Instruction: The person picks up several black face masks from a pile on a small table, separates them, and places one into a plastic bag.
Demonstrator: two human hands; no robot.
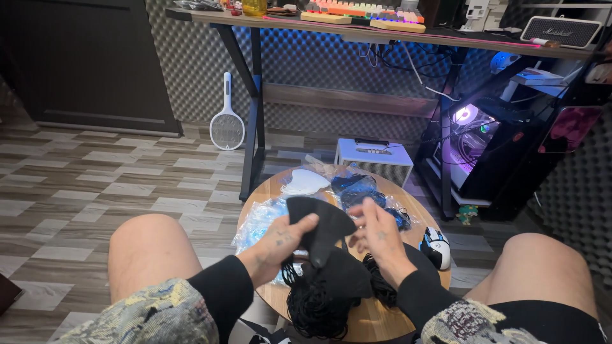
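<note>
My left hand (280, 239) pinches a black face mask (319, 226) by its left edge and holds it up above a small round wooden table (389, 318). My right hand (379, 232) is just to the right of the mask, fingers spread at its right edge; I cannot tell whether they grip it. Below the hands lies a heap of black masks with elastic loops (325, 296). A white mask (305, 183) rests at the table's far side.
Clear plastic bags (258, 223) and bagged dark masks (357, 188) crowd the table top. A white computer mouse (437, 247) sits at its right edge. My bare knees flank the table. Beyond stand a small white amplifier (375, 159), a desk, a lit computer case (475, 137) and an electric fly swatter (227, 121).
</note>
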